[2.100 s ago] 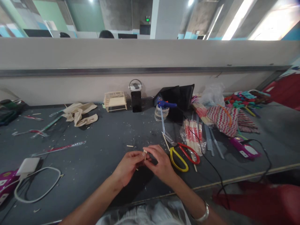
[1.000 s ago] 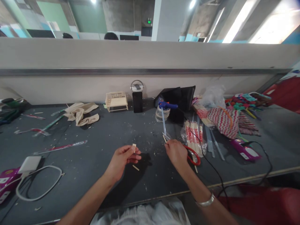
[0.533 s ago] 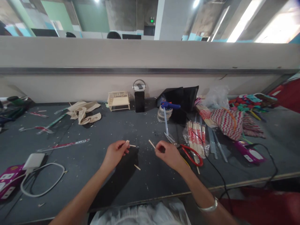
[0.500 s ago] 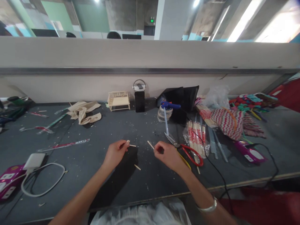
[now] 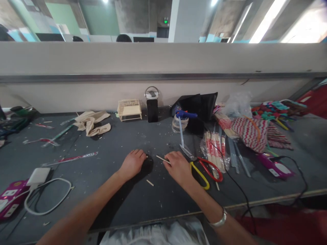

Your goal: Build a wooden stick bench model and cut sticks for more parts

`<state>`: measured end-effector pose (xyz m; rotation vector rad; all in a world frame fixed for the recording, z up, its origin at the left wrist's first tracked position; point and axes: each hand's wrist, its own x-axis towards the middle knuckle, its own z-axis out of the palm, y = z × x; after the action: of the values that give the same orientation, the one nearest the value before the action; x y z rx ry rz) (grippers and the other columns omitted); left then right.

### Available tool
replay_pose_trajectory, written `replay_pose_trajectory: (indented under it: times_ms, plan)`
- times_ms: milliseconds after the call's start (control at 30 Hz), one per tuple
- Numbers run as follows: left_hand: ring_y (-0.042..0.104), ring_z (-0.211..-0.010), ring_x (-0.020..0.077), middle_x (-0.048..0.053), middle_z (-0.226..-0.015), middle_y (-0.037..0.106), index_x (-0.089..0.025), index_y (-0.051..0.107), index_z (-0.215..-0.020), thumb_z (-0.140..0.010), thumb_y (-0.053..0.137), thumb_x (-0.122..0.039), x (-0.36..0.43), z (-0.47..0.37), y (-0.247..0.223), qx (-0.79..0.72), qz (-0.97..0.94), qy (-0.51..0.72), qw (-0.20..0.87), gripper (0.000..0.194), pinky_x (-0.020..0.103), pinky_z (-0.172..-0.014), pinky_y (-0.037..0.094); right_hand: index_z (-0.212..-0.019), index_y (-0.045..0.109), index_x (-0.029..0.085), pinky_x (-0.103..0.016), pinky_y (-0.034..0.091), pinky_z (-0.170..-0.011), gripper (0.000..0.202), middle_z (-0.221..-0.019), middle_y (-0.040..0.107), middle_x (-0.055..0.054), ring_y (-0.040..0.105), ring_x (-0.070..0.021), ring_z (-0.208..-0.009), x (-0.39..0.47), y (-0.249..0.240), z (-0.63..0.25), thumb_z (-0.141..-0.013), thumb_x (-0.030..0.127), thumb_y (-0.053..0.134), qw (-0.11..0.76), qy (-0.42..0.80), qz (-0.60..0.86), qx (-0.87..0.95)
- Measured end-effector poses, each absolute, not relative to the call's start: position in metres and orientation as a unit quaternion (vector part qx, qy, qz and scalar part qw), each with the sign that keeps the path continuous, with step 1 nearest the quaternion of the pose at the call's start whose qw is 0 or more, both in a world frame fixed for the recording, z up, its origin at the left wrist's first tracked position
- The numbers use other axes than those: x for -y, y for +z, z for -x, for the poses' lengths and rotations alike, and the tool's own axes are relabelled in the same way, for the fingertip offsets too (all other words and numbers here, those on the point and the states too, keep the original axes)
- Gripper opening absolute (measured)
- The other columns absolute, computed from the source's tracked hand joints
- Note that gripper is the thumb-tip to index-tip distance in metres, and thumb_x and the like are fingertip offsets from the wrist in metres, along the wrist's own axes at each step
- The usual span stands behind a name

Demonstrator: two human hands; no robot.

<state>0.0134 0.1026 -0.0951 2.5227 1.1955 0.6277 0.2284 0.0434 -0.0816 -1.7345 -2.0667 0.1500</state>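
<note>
Over the middle of the dark tabletop, my left hand (image 5: 132, 164) has its fingers curled downward and closed. The pale tip of a short wooden stick (image 5: 146, 157) juts out past its fingertips; the rest is hidden beneath the hand. To the right, my right hand (image 5: 178, 167) pinches a thin wooden stick (image 5: 162, 159), which points left toward the other hand. A loose wooden piece (image 5: 150, 182) lies on the table between my forearms. Just right of my right hand rest scissors (image 5: 208, 169) with one red and one yellow handle loop, their blades partly open.
Toward the back stand a small wooden model bed (image 5: 129, 110), a phone (image 5: 152, 111) and a jar (image 5: 179, 124) with a blue glue gun (image 5: 187, 114) over it. Bagged chopsticks (image 5: 214, 149), knitted fabric (image 5: 250, 132) and a cable lie right. A beige cloth (image 5: 92, 123) and charger (image 5: 39, 176) sit left.
My left hand has turned palm-down and moved slightly right, covering the stick piece that lay by its fingertips. My right hand has rolled over and shifted slightly left, still pinching its stick.
</note>
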Motion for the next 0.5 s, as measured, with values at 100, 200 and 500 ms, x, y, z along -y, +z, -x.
replay_pose_trajectory:
  times_ms: [100,200,500]
  plan:
    - [0.054,-0.069,0.0173,0.005,-0.072,0.059,-0.016,0.061,-0.078,-0.091,0.043,-0.033,-0.107,-0.02,-0.091,-0.461,-0.807,0.29,0.227,0.028,0.029,-0.067,0.042,-0.09,0.063,0.019,-0.03,0.045,-0.08,0.009,-0.091,0.066,-0.005,0.059,-0.0183,-0.086,-0.057,-0.078,-0.216,-0.084,0.019,0.056,0.297,0.117,0.594,0.739]
    - [0.054,-0.06,0.0127,0.001,-0.068,0.059,-0.016,0.062,-0.077,-0.082,0.056,-0.044,-0.108,-0.027,-0.088,-0.471,-0.591,0.413,0.509,0.029,0.024,-0.061,0.044,-0.112,0.057,0.021,-0.026,0.049,-0.073,0.03,-0.097,0.065,-0.003,0.061,-0.0122,-0.074,-0.076,-0.079,-0.202,-0.082,0.022,0.061,0.378,0.21,0.548,0.716]
    - [0.059,-0.067,0.0111,0.001,-0.071,0.066,-0.015,0.071,-0.076,-0.065,0.077,-0.031,-0.1,-0.025,-0.09,-0.407,-0.34,0.437,0.727,0.02,0.022,-0.067,0.046,-0.124,0.052,0.022,-0.035,0.046,-0.091,0.048,-0.114,0.062,-0.008,0.054,-0.0215,-0.107,-0.088,-0.085,-0.181,-0.079,0.035,0.066,0.348,0.101,0.478,0.8]
